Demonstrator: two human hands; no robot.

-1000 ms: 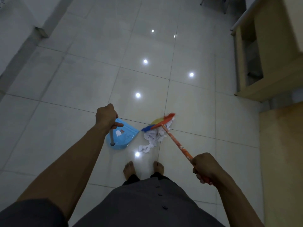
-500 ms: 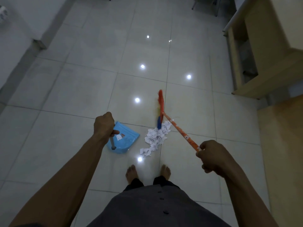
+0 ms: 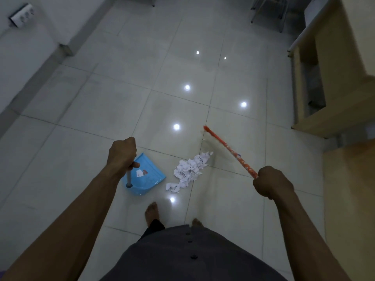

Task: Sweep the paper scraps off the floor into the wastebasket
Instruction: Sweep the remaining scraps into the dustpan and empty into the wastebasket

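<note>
White paper scraps (image 3: 189, 171) piled on tiled floor (image 3: 101, 110), just right of blue dustpan (image 3: 150, 179); a couple of scraps inside it. Left hand (image 3: 121, 154) fisted round dustpan's grey handle (image 3: 128, 178). Right hand (image 3: 273, 183) gripping orange broomstick (image 3: 233, 153); broom head (image 3: 206, 130) blurred, beyond the pile. Bare feet (image 3: 151, 212) near. Wooden cabinet (image 3: 334, 78) far right.

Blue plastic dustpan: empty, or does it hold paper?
Nearly empty: the blue plastic dustpan shows one small white patch, scrap or label; the heap of white paper scraps lies on the floor beside it.
</note>
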